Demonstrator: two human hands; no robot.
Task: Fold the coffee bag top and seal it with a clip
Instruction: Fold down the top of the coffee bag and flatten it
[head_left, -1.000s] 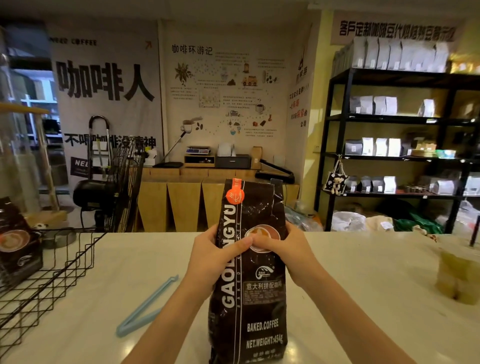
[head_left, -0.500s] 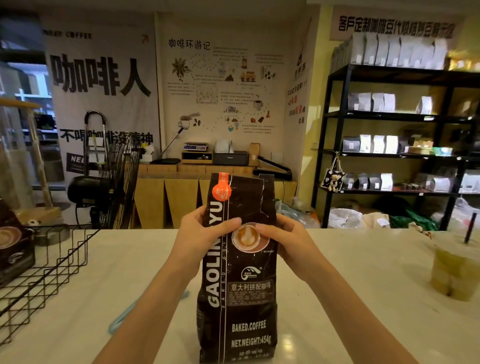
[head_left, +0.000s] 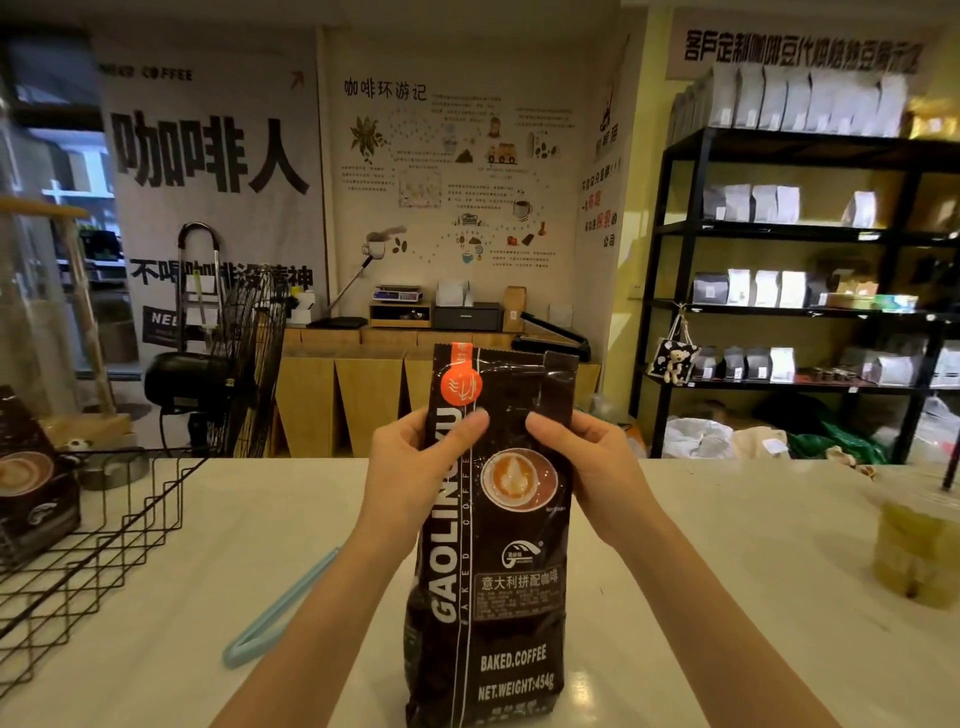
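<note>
A tall dark coffee bag (head_left: 493, 561) with white lettering and an orange badge stands upright on the white counter (head_left: 727, 571), right in front of me. My left hand (head_left: 415, 467) grips its upper left edge, thumb across the front. My right hand (head_left: 592, 467) grips the upper right edge the same way. The bag's top stands straight and flat above my thumbs. A long light-blue clip (head_left: 280, 608) lies on the counter to the left of the bag, partly hidden behind my left forearm.
A black wire basket (head_left: 104, 551) holding another coffee bag (head_left: 31, 483) stands at the left. A plastic cup of yellowish drink (head_left: 919, 551) sits at the right edge. Beyond the counter are a floor fan, wooden cabinets and black shelves with bags.
Both hands have slid up the bag, from its middle to just below the top. The view has shifted slightly; the bag stays upright on the counter.
</note>
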